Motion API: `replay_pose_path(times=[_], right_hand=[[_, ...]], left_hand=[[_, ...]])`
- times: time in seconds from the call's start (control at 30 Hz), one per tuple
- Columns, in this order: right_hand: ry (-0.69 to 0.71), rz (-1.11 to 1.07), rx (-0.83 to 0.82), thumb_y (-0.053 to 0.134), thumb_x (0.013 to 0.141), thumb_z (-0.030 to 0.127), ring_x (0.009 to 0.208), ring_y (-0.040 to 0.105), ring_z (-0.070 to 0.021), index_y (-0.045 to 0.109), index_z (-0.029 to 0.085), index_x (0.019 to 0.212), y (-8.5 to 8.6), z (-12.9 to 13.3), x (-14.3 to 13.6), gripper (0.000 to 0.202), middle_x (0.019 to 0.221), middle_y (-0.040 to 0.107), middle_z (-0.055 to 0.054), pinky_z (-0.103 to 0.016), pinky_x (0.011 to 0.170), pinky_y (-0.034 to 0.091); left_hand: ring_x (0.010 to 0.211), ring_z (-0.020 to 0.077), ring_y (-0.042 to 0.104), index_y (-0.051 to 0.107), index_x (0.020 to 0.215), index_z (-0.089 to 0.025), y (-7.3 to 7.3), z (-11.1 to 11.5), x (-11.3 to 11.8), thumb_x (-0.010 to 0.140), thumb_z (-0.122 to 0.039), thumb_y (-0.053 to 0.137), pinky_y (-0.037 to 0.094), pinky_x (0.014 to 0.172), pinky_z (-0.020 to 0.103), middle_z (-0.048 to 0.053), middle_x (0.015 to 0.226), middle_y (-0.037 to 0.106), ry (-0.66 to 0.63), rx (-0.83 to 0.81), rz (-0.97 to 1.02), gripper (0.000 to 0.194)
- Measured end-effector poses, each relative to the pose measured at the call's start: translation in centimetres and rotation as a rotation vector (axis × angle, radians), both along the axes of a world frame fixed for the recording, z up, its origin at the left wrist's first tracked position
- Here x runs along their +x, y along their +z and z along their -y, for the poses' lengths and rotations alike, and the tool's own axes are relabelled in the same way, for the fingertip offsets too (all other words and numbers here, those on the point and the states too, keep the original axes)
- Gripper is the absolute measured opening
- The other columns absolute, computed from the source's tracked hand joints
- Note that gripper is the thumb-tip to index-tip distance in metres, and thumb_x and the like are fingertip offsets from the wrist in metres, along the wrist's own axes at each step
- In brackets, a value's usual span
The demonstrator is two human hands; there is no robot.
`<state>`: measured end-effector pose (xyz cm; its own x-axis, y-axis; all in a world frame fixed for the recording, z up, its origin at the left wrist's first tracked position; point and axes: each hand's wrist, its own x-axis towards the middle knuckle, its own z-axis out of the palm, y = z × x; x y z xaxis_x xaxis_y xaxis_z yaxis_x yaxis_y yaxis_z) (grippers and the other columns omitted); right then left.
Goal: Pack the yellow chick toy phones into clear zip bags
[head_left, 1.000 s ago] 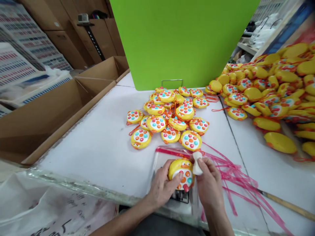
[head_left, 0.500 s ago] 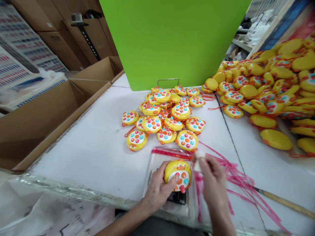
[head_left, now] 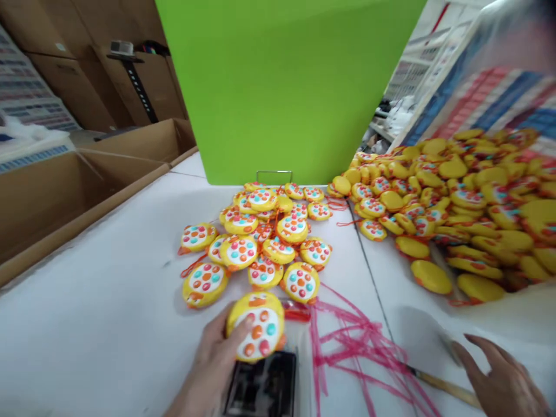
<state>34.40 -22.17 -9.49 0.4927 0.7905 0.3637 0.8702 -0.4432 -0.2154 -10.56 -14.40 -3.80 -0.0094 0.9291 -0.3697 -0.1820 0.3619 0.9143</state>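
Observation:
In my left hand [head_left: 212, 359] is a yellow duck-shaped toy [head_left: 259, 327] with a white belly of coloured buttons, my thumb on its front. It is above a clear plastic case [head_left: 304, 353] with a black pad [head_left: 263, 382] inside. My right hand [head_left: 508, 370] is far to the right, thumb and fingers apart. A blurred pale piece [head_left: 449, 346] shows just off its thumb tip; whether they touch, I cannot tell. Beyond my left hand lies a group of similar toys [head_left: 238, 252] with orange cords.
Pink plastic strips [head_left: 356, 347] lie tangled beside the case, with a wooden-handled tool [head_left: 447, 389] under them. A large heap of duck toys [head_left: 473, 197] fills the right side. A green board [head_left: 282, 87] stands behind; a cardboard box [head_left: 87, 214] borders the table at left.
My right hand has moved from beside the toy far to the right, and the white piece is now off its thumb tip. The left hand still holds the toy. The view has shifted right.

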Motion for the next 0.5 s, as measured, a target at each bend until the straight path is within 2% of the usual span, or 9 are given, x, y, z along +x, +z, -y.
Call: replay_pose_path(times=[0.1,0.13,0.2,0.27,0.33,0.43,0.5], right_hand=[[0.082,0.021,-0.015,0.041,0.079,0.055,0.095,0.060,-0.0299,0.057,0.023,0.107,1.7,-3.1,-2.4,0.046,0.109,0.062,-0.010,-0.041,0.080,0.048],[0.114,0.031,-0.013,0.041,0.080,0.052,0.101,0.059,-0.0286,0.055,0.020,0.111,1.9,-4.5,-2.8,0.046,0.113,0.060,-0.011,-0.039,0.085,0.047],[0.133,0.078,-0.031,0.039,0.081,0.043,0.115,0.050,-0.0296,0.049,0.013,0.121,1.8,-7.3,-2.8,0.050,0.124,0.053,-0.017,-0.041,0.093,0.041],[0.094,0.113,-0.060,0.039,0.080,0.033,0.123,0.040,-0.0351,0.043,0.007,0.127,1.3,-10.1,-2.1,0.055,0.132,0.044,-0.023,-0.049,0.095,0.037],[0.062,0.100,-0.075,0.039,0.077,0.026,0.122,0.038,-0.0411,0.044,0.006,0.128,0.7,-12.3,-1.1,0.055,0.132,0.043,-0.025,-0.056,0.090,0.036],[0.056,0.038,-0.087,0.038,0.074,0.022,0.108,0.052,-0.0418,0.057,0.011,0.115,0.5,-14.3,0.6,0.047,0.117,0.057,-0.023,-0.055,0.078,0.042],[0.040,-0.014,-0.074,0.043,0.074,0.029,0.087,0.062,-0.0397,0.064,0.015,0.102,1.1,-14.8,1.5,0.038,0.099,0.065,-0.022,-0.051,0.067,0.045]], left_hand=[[0.070,0.0181,0.064,0.061,0.098,-0.013,1.9,-4.4,-3.1,0.061,-0.032,0.076,0.053,0.060,0.023,0.000,0.078,0.071,0.222,0.058,-0.035,0.044],[0.067,0.0160,0.063,0.062,0.097,-0.015,2.5,-6.0,-4.2,0.062,-0.031,0.075,0.051,0.055,0.021,-0.003,0.073,0.070,0.337,0.067,-0.052,0.041],[0.066,0.0124,0.061,0.062,0.098,-0.016,3.1,-9.0,-6.2,0.068,-0.028,0.069,0.048,0.056,0.018,-0.008,0.067,0.068,0.457,0.082,-0.081,0.034],[0.072,0.0105,0.060,0.061,0.098,-0.015,3.1,-11.3,-7.9,0.074,-0.026,0.065,0.047,0.062,0.020,-0.010,0.067,0.067,0.468,0.089,-0.106,0.028],[0.083,0.0120,0.059,0.060,0.097,-0.013,2.5,-12.6,-9.1,0.076,-0.026,0.062,0.047,0.069,0.022,-0.008,0.077,0.068,0.415,0.099,-0.132,0.025],[0.106,0.0190,0.054,0.058,0.106,-0.013,1.3,-13.1,-10.4,0.078,-0.031,0.061,0.046,0.080,0.024,-0.002,0.108,0.065,0.380,0.114,-0.244,0.033],[0.117,0.0242,0.047,0.051,0.119,-0.015,1.0,-12.5,-10.8,0.078,-0.037,0.060,0.044,0.088,0.028,0.004,0.128,0.054,0.412,0.126,-0.419,0.047]])
